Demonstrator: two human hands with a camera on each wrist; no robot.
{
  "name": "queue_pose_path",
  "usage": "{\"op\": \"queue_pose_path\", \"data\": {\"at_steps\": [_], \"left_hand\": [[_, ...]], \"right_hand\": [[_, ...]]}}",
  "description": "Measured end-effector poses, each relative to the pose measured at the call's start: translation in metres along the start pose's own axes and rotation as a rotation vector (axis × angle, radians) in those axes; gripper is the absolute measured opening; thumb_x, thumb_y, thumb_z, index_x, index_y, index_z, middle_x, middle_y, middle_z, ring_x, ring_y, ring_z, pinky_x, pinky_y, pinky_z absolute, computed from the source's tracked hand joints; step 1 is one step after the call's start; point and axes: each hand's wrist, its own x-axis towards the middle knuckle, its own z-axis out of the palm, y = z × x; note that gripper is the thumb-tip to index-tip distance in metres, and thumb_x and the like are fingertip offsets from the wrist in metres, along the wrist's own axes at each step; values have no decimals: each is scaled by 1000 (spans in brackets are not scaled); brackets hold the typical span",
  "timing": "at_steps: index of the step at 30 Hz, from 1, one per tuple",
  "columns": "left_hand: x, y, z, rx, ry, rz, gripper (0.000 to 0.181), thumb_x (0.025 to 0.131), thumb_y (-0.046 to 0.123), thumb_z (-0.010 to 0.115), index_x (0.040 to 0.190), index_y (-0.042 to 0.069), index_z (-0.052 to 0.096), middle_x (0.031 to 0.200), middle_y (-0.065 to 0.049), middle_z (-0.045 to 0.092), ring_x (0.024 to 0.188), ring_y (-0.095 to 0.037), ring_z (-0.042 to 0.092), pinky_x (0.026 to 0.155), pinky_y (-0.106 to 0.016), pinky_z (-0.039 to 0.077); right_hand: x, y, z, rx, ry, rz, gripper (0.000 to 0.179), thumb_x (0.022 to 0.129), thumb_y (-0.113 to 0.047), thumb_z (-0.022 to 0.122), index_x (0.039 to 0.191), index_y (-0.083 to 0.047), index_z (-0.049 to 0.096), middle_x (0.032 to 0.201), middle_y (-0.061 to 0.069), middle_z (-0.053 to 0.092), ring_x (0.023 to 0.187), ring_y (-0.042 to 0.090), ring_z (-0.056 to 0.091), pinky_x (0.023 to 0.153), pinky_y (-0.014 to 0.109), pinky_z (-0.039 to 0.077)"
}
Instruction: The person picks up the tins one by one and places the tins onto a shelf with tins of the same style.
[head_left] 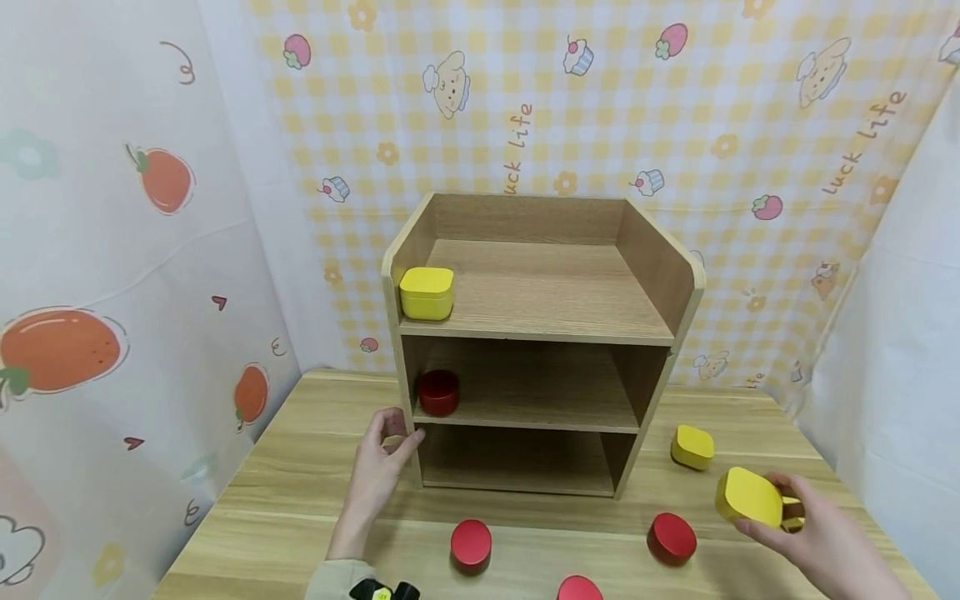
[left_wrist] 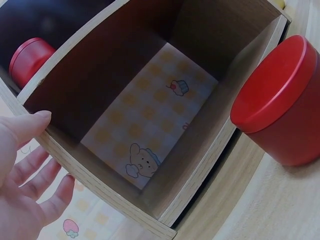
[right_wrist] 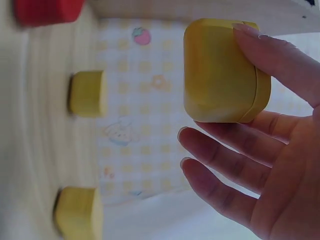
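Observation:
My right hand (head_left: 821, 529) pinches a yellow rounded-square lidded box (head_left: 752, 497) between thumb and fingers, raised off the table; the right wrist view shows its lid seam (right_wrist: 256, 92). At the shelf unit's left side, my left hand (head_left: 378, 467) holds the side panel (left_wrist: 95, 185), thumb over its front edge and fingers outside. Near that thumb, a round red box (head_left: 438, 393) stands at the left of the middle shelf. Another yellow box (head_left: 427, 293) sits on the left front of the top of the wooden shelf unit (head_left: 536, 287).
On the table, round red boxes stand in front of the unit: one left (head_left: 471, 546), one right (head_left: 672, 538), one cut by the bottom edge (head_left: 580, 588). A yellow box (head_left: 692, 447) stands right of the unit; another (head_left: 792, 514) is partly hidden behind my right hand.

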Motion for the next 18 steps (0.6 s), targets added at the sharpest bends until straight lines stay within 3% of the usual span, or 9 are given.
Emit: {"op": "queue_pose_path", "data": {"at_steps": [6, 10, 18], "left_hand": [[-3, 7, -3, -3, 6, -7, 38, 90, 10, 72, 121, 5, 51, 111, -11, 54, 105, -22, 52, 79, -25, 50], [-1, 7, 1, -5, 6, -11, 38, 90, 9, 71, 122, 4, 51, 111, -11, 54, 106, -21, 51, 81, -25, 50], [1, 0, 2, -7, 9, -19, 39, 90, 13, 72, 122, 6, 52, 112, -10, 55, 105, -21, 52, 80, -26, 51]], "right_hand": [[5, -22, -2, -2, 113, -103, 70, 77, -32, 84, 123, 8, 49, 104, 22, 62, 79, 27, 63, 54, 24, 48], [8, -35, -7, -14, 173, -167, 71, 73, -31, 87, 121, 7, 50, 104, 27, 62, 79, 33, 65, 53, 25, 48], [18, -83, -17, -20, 207, -286, 63, 74, -39, 86, 120, -7, 56, 102, 10, 65, 87, 34, 64, 61, 36, 49]]}}
